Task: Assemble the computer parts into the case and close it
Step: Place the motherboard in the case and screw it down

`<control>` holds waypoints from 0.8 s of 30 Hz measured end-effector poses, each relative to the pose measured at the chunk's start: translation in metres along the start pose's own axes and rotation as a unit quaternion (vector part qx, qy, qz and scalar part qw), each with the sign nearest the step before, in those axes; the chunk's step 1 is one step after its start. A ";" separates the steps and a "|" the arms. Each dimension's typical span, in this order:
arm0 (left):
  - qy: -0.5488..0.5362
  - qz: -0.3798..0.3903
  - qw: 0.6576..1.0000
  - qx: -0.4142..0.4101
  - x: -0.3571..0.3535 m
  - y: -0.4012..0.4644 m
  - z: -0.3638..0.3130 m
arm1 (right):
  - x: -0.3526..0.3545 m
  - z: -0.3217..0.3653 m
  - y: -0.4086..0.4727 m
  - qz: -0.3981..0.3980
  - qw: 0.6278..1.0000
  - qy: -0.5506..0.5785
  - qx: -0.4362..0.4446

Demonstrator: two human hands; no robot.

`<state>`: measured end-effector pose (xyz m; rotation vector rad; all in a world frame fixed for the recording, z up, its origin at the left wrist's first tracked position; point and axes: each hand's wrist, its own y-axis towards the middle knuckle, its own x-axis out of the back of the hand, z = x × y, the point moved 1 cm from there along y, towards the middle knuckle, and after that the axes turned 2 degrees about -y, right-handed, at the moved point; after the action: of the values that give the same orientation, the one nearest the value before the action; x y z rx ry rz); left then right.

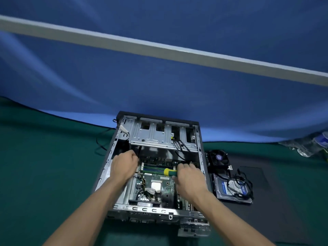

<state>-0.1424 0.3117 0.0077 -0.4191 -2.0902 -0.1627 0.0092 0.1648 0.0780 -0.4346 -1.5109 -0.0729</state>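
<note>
An open computer case (pixel 177 213) lies on its side on the green table, with the motherboard (pixel 165 188) and its bare CPU (pixel 156 185) inside. My right hand (pixel 190 179) grips a screwdriver with a green and yellow handle (pixel 170 172) over the memory slots. My left hand (pixel 124 166) reaches into the case's left side with curled fingers; what they touch is hidden. A metal drive cage (pixel 152 135) spans the far end of the case.
A cooler fan (pixel 219 159) and a blue-labelled hard drive (pixel 234 189) with black cables lie right of the case on a dark mat (pixel 284 201). Loose cables (pixel 101 141) trail out at the case's far left. Plastic bottles (pixel 312 145) stand at the far right.
</note>
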 end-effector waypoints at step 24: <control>0.107 0.143 0.977 -0.115 -0.116 -0.062 -0.191 | -0.129 -0.156 -0.014 0.125 0.842 0.460 -0.255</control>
<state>0.0434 0.1738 0.0137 -0.8009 -1.7838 -0.2696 0.1430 0.0735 -0.0440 -0.8694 -0.4506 -0.4244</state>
